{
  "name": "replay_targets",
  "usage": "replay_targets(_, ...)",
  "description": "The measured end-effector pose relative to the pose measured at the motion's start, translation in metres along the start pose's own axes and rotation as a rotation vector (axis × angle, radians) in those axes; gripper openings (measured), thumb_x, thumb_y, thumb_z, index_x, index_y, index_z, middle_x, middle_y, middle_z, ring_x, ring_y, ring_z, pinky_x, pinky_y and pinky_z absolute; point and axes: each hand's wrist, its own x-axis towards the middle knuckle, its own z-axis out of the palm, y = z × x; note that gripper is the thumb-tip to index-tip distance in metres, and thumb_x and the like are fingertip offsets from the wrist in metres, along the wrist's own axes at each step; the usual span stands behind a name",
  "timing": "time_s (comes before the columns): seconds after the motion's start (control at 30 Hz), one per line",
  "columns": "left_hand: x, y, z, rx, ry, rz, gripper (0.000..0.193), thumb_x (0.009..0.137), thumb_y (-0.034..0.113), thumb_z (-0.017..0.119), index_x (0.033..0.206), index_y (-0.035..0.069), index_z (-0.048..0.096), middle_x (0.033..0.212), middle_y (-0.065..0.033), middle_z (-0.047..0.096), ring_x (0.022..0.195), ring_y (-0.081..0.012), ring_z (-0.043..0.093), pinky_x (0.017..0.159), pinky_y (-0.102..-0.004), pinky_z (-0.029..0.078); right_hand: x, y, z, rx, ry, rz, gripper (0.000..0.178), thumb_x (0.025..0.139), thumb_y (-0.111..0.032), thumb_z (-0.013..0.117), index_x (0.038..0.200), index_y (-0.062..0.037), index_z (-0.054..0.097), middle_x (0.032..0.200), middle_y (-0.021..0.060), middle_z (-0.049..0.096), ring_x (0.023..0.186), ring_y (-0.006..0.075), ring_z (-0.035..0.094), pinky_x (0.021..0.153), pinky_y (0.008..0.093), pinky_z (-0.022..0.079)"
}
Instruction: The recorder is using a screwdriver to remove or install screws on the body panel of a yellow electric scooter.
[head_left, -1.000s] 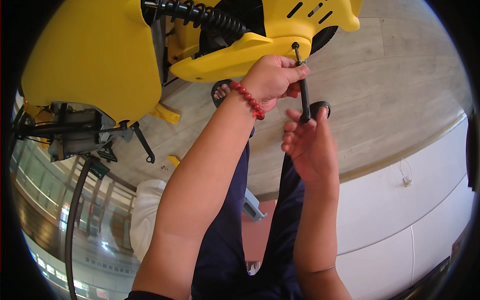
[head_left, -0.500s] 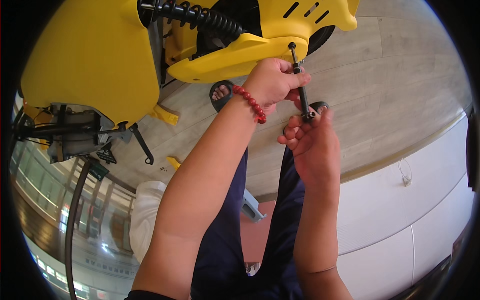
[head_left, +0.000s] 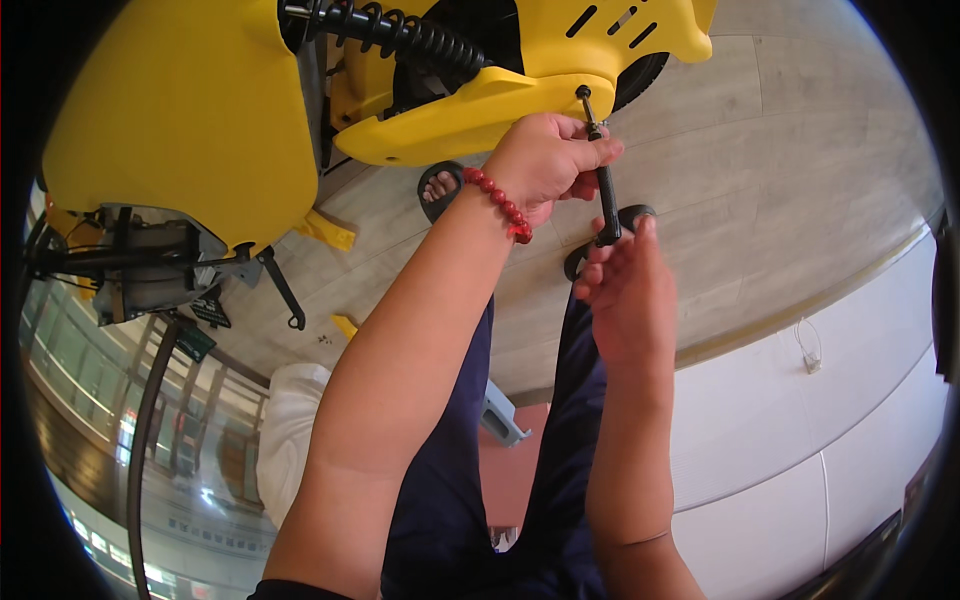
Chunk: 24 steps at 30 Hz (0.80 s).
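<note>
My left hand (head_left: 556,160), with a red bead bracelet (head_left: 498,205) on its wrist, is closed around the upper part of a black-handled driver (head_left: 607,195). The driver's thin metal shaft runs up to a dark round fastener hole (head_left: 583,92) in the yellow swingarm cover (head_left: 480,118). Its tip at the hole cannot be made out. At the lower end the handle has a short bend. Just below that bend is my right hand (head_left: 635,300), palm up, fingers loosely apart and slightly blurred; whether a fingertip touches the handle is unclear.
A yellow scooter body (head_left: 190,120) fills the upper left, with a black coil shock absorber (head_left: 400,38) and a dark wheel (head_left: 640,80). My sandalled feet stand on the wood-pattern floor (head_left: 790,150). A cable (head_left: 808,345) hangs by the white wall at right. A kickstand-like black bar (head_left: 283,290) sticks out lower left.
My right hand has drawn slightly down and away from the driver's lower end. The bent end of the handle has turned toward the left. My left hand stays on the driver.
</note>
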Motion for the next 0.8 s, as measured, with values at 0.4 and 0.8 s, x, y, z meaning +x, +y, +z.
replay_targets(0.4, 0.001, -0.007, 0.003, 0.093, -0.039, -0.027, 0.022, 0.086, 0.015, 0.068, 0.101, 0.002, 0.061, 0.086, -0.0025, 0.061, 0.077, -0.0109, 0.059, 0.072, -0.0276, 0.051, -0.001, -0.002, 0.005, -0.217, -0.128, -0.176, 0.031, 0.097, -0.026, 0.051, 0.105, 0.0032, 0.057, 0.073, 0.0034, 0.057, 0.066, 0.0123, 0.054, 0.058, 0.028, 0.046)
replay_targets(0.8, -0.001, -0.003, -0.003, -0.104, -0.116, -0.066, 0.028, 0.088, 0.01, 0.063, 0.112, -0.002, 0.054, 0.087, -0.008, 0.062, 0.078, -0.0165, 0.064, 0.072, -0.0296, 0.053, 0.006, -0.004, 0.003, -0.395, -0.126, 0.029, 0.024, 0.093, -0.025, 0.057, 0.093, -0.0007, 0.061, 0.068, 0.0036, 0.057, 0.061, 0.0122, 0.054, 0.055, 0.0307, 0.044)
